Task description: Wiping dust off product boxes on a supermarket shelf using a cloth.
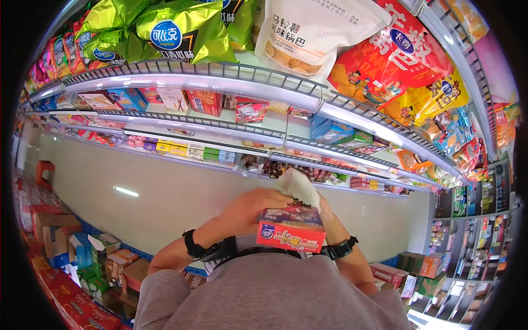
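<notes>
A red and dark purple snack box (291, 231) is held close to my chest, its red printed side turned up to the view. My left hand (264, 206) lies along the box's left side, with fingers over its far top edge. On the other side my right hand (324, 208) is partly hidden behind the box and a white cloth (298, 185). The cloth bunches over the far end of the box, between the hands; which hand grips it cannot be told. Dark bands circle both wrists.
Lit shelves with wire guards (194, 70) cross in front, stocked with snack bags and small boxes. Open cardboard cartons (57, 222) stand at lower left, more cartons (390, 274) at lower right. A red stool (44, 173) stands far left. Further shelving (470, 243) is at right.
</notes>
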`<state>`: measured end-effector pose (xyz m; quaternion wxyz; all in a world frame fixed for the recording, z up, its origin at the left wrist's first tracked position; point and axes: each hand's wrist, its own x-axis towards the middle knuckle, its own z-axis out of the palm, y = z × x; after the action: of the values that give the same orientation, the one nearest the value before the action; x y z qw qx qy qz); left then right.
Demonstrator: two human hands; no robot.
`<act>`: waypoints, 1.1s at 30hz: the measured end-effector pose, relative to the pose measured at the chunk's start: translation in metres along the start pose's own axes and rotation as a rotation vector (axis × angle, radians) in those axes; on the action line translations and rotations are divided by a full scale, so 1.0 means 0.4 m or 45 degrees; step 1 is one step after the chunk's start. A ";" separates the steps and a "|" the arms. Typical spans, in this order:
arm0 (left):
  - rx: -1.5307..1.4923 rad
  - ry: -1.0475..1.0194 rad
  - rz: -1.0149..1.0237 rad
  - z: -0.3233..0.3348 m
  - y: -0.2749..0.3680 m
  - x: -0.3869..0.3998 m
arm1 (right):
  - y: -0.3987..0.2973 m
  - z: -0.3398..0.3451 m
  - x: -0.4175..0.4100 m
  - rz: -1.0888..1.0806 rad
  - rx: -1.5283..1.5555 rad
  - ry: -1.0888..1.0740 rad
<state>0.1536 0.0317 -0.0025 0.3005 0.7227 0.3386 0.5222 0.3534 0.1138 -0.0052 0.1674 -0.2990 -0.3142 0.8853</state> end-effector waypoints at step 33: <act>0.747 0.840 -0.663 0.075 -0.550 0.223 | -0.069 -0.260 -0.061 0.024 0.288 0.747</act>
<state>0.1639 0.2309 -0.1349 0.0823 0.4652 0.7165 0.5132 0.4409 0.1699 -0.0416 0.2747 -0.5240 -0.1493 0.7922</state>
